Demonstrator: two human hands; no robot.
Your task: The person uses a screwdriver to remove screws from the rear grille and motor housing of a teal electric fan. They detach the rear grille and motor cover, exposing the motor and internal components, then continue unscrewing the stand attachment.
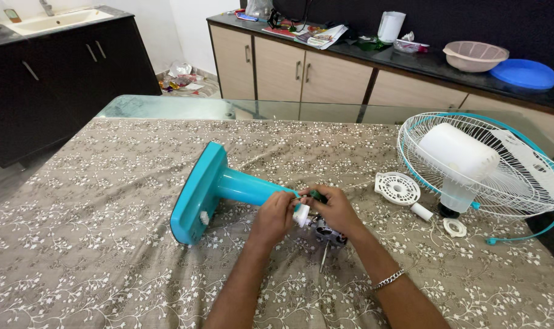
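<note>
Two hands meet at the neck of a teal fan stand point(213, 189) lying on the cloth-covered counter point(106, 244). Left hand point(272, 216) pinches a small white part point(301, 215); right hand point(335, 209) closes on the motor piece point(327, 231). Farther right lie a white round cover point(397, 187) and fan guard point(481, 164).

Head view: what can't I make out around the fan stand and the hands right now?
- Head view: the joint where the teal fan stand meets the motor part, hidden by the left hand and right hand.
- The small white piece between the hands is too small to identify.
- The fan guard is cut off by the right edge.
</note>
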